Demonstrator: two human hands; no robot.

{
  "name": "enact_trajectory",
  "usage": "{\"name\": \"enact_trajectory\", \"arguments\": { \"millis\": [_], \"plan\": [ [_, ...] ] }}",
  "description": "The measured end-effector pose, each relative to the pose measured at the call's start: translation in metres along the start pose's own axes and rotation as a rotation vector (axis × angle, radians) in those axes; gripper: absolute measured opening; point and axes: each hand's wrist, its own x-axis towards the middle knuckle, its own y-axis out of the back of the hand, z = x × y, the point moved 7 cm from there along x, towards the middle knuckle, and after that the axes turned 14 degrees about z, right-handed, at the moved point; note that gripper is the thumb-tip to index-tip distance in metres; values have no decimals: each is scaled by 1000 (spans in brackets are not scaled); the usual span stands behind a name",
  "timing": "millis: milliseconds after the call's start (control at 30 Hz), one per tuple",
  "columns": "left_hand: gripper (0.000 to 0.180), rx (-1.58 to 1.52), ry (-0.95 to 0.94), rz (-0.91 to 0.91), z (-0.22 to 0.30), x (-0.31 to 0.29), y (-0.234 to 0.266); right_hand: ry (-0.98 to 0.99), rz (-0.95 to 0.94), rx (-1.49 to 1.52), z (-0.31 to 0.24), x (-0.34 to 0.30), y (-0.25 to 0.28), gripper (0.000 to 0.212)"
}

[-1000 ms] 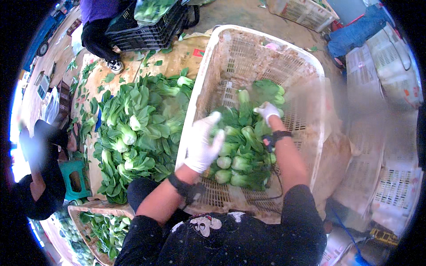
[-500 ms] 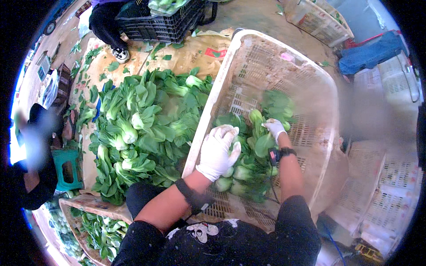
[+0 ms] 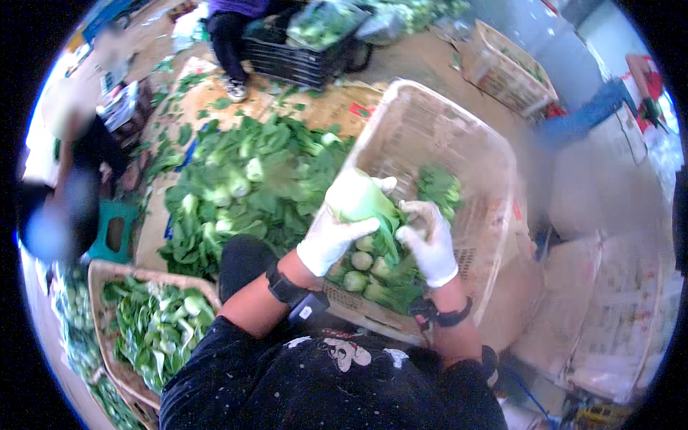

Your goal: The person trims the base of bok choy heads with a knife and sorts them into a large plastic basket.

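My white-gloved left hand [image 3: 322, 242] is closed around a head of bok choy [image 3: 356, 196], held above the big cream plastic crate [image 3: 505, 179]. The pale base of the head points up and left, and its leaves hang down to the right. My right hand [image 3: 434, 247], also gloved in white, is beside those leaves with thumb and fingers curved apart. Whether its fingertips touch a leaf is hard to see. Beneath my hands, several bok choy heads [image 3: 356, 280] lie in the crate with their pale bases toward me. More leafy heads [image 3: 438, 188] rest against its far part.
A big heap of bok choy [image 3: 236, 179] covers the ground left of the crate. A smaller crate of loose leaves [image 3: 154, 322] stands at lower left, near a green stool [image 3: 115, 226]. Beyond are a black crate [image 3: 287, 61], another cream crate [image 3: 505, 72] and other people.
My left hand, earlier empty over the crate, now grips a bok choy head. My right hand has come back from the greens in the crate toward me. The whole view has shifted.
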Motion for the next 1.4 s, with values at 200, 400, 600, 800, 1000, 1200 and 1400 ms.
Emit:
{"name": "enact_trajectory", "arguments": {
  "millis": [200, 400, 600, 800, 1000, 1200, 1400],
  "plan": [
    [65, 629, -377, 140, 99, -97, 3, 442, 154, 201, -61, -55, -41, 19],
    [64, 723, -276, 351, 146, -188, 33, -143, -379, 610, -88, -116, -104, 20],
    [39, 1419, -336, 834, 247, -290, 137, -332, -407, 820, -109, -116, -119, 9],
    [44, 307, -540, 1364, 388, -384, 274, 347, -297, 624, -156, -201, -278, 22],
    [42, 463, -2, 1195, 335, -260, 354, 341, -976, 289, -130, -215, -229, 38],
    [55, 1016, -337, 924, 245, -121, 306, -171, -663, -880, 13, -170, -15, 51],
    [53, 1293, -169, -628, -26, -134, -17, -275, -475, -721, 67, -261, 34, 61]
  ]
}}
